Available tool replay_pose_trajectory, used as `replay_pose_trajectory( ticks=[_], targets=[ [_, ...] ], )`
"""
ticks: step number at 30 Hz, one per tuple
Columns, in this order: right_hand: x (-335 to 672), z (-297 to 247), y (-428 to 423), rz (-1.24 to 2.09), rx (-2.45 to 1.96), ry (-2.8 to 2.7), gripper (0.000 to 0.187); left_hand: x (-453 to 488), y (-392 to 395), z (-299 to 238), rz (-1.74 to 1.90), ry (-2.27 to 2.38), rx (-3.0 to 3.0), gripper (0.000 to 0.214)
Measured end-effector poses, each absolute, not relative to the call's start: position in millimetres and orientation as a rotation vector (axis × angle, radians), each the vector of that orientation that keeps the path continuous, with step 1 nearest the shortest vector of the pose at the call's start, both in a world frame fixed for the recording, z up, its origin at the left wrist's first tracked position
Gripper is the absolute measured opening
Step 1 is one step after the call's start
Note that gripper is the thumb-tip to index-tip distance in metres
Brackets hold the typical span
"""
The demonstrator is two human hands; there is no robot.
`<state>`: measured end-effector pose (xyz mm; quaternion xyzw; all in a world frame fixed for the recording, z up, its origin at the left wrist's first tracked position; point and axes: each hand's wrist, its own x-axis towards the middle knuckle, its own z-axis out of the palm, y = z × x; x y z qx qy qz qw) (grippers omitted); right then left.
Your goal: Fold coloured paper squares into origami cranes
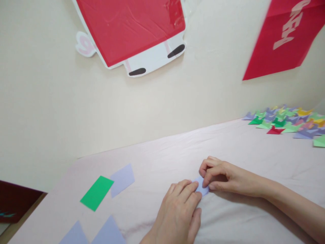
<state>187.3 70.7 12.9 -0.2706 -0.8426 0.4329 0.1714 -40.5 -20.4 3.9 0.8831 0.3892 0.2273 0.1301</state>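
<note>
A small piece of lavender paper (202,187) lies on the pale sheet, between my two hands and partly covered by them. My left hand (177,210) rests flat over its left side, fingers stretched out and pressing down. At the paper's right edge, my right hand (223,176) has curled fingers, with the thumb and a fingertip close together on the paper. How the paper is folded underneath is hidden by the fingers.
To the left lie a green paper sheet (97,193) and a lavender sheet (123,179), with more lavender sheets (108,232) nearer. Several folded paper pieces (279,121) stand at the back right. A wall (152,108) with red decorations rises behind the sheet.
</note>
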Motion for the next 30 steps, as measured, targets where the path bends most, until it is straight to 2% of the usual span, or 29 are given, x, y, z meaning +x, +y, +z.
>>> replay_pose_trajectory(
  ticks=[12, 18, 24, 30],
  targets=[
    [187.0, 12.1, 72.1, 1.227, -0.767, -2.400, 0.021, -40.5, -20.3, 3.5, 0.685, 1.122, 2.577, 0.029],
    [185.8, 16.5, 70.9, 1.248, -0.784, -2.412, 0.018, -40.3, -20.7, 4.4, 0.674, 1.120, 2.575, 0.029],
    [182.4, 20.1, 66.7, 1.179, -0.824, -2.448, 0.028, -39.6, -20.8, 5.1, 0.677, 1.112, 2.578, 0.029],
    [179.4, 19.3, 64.4, 1.151, -0.854, -2.439, 0.028, -39.1, -22.0, 5.9, 0.669, 1.112, 2.577, 0.029]
  ],
)
